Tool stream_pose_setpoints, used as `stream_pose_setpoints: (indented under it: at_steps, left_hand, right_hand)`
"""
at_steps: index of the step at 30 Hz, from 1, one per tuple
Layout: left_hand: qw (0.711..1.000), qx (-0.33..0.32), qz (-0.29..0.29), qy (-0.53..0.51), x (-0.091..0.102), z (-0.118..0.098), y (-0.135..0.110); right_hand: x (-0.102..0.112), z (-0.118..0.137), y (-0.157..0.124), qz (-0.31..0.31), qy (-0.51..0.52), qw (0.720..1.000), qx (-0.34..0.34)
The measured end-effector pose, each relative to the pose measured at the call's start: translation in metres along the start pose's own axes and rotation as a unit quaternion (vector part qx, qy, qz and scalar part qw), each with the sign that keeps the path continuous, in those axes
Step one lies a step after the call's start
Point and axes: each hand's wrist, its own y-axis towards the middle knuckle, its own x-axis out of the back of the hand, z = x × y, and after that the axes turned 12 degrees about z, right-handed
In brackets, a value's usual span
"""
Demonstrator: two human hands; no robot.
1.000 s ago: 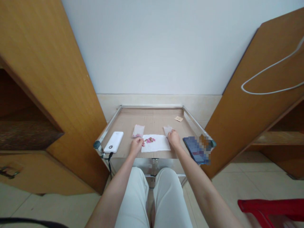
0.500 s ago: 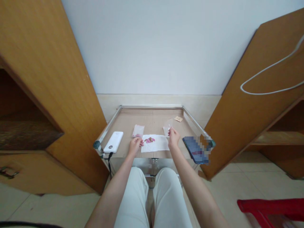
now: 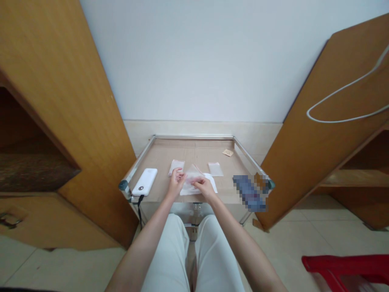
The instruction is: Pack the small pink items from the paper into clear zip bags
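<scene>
A small clear plastic bag (image 3: 193,171) is pinched in my right hand (image 3: 204,187) over the white paper sheet (image 3: 188,190). Through the film a faint pink patch shows; the small pink and brown pieces on the paper are mostly hidden behind the bag. My left hand (image 3: 175,183) is raised at the bag's left edge, its fingers curved and apart; whether a fingertip touches the film I cannot tell. Behind that hand lies another clear bag (image 3: 175,164), partly covered. A third clear bag (image 3: 216,169) lies flat beyond the paper on the right.
A white power bank (image 3: 146,181) with a black cable sits on the table's left side. At the right is a pixelated dark blue flat object (image 3: 249,194). A small tan packet (image 3: 227,153) lies farther back. A metal rail (image 3: 194,137) edges the table; wooden cabinets flank it.
My right hand has moved left from the right-hand bag, which now lies flat, and holds a clear bag over the paper. My left hand has lifted slightly, its fingers spreading.
</scene>
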Motion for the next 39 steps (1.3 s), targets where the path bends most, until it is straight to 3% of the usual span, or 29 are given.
stream_pose_setpoints:
  at_steps: [6, 12, 16, 25, 32, 39]
  left_hand:
    - [0.995, -0.052, 0.062, 0.066, 0.0, -0.023, 0.002]
    - [0.986, -0.037, 0.065, 0.151, 0.007, -0.039, 0.003]
    - [0.986, -0.04, 0.074, 0.143, 0.009, -0.046, 0.003]
    - [0.977, -0.066, 0.055, 0.193, 0.01, -0.041, 0.004]
    - [0.96, -0.069, 0.083, 0.257, 0.009, -0.041, 0.0]
    - [0.944, -0.07, 0.093, 0.308, 0.003, -0.043, -0.004]
  right_hand:
    - [-0.004, -0.003, -0.002, 0.04, -0.038, 0.998, -0.003]
    - [-0.006, 0.004, -0.004, 0.003, -0.032, 0.998, 0.056]
    - [-0.007, 0.014, -0.007, 0.028, -0.063, 0.994, 0.081]
    - [-0.012, 0.034, -0.014, 0.064, -0.119, 0.986, 0.101]
    - [-0.006, 0.022, -0.009, 0.037, -0.199, 0.971, 0.127]
    - [-0.003, 0.018, -0.005, 0.035, -0.316, 0.933, 0.169]
